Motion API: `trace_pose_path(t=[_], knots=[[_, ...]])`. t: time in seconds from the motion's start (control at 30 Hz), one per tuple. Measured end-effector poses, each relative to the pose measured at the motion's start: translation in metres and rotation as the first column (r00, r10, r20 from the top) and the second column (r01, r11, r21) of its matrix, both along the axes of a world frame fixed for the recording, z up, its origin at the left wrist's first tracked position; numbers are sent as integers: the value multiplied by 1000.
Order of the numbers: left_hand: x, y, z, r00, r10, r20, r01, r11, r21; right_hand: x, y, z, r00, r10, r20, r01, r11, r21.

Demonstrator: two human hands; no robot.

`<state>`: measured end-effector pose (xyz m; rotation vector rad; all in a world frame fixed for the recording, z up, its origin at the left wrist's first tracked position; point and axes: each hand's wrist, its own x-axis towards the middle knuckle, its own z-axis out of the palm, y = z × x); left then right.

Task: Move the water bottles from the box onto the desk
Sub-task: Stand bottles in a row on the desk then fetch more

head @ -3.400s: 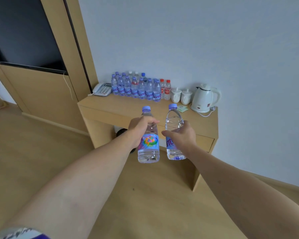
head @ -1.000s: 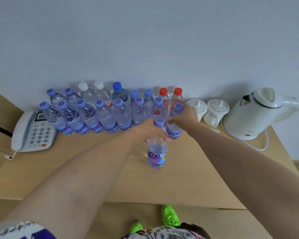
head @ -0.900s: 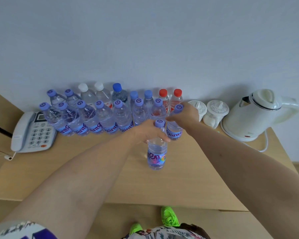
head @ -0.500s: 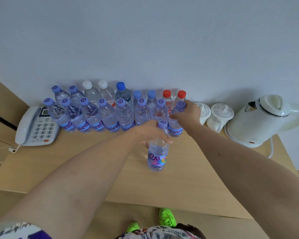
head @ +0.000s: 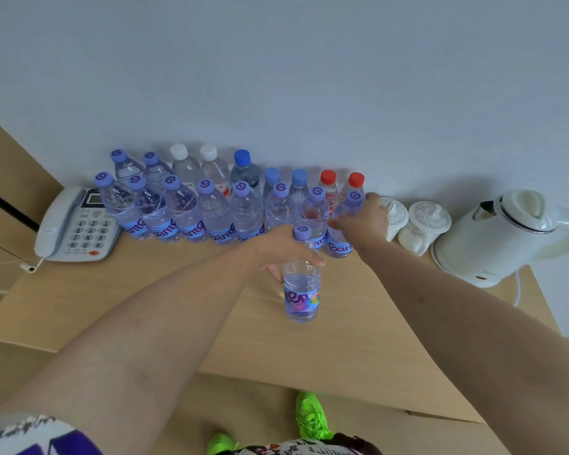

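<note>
Reaching forward, both hands grip upright bottles on desk.

**Colours on the desk**

We see a pale wood desk against a pale grey-blue wall. Clear bottles mostly wear lilac caps and blue labels with purple lettering; two have white caps, three blue, two red. The nearest bottle has a multicoloured label. The phone, cups and kettle are white. The shoes are neon green.
</note>
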<state>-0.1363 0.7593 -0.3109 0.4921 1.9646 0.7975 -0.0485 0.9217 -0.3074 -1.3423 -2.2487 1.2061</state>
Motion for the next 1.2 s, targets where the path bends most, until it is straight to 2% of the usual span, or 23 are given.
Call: trace_pose_path(t=[0.1, 0.2, 0.3, 0.47, 0.6, 0.73, 1.2], knots=[[-1, -14, 3, 997, -5, -74, 7, 1000, 18, 7, -19, -2, 990, -94, 105, 90, 995, 38], [-8, -38, 8, 983, -72, -170, 73, 997, -1, 15, -49, -4, 980, -144, 140, 134, 988, 77], [-22, -75, 15, 961, -85, -262, 86, 996, -8, 13, -89, -1, 987, -59, 150, 52, 997, 50], [-51, -137, 25, 922, -78, -378, 77, 997, -18, -8, -161, 7, 973, 62, 223, -95, 986, 139], [-70, -185, 29, 896, 47, -442, -27, 998, 51, -29, -212, 9, 944, 238, 229, -266, 959, 101], [-90, -225, 27, 863, 220, -455, -179, 975, 131, -54, -248, 9, 913, 347, 213, -368, 928, 64], [-171, -287, 26, 749, 457, -479, -456, 881, 127, -167, -294, -6, 797, 565, 212, -582, 813, 20]])
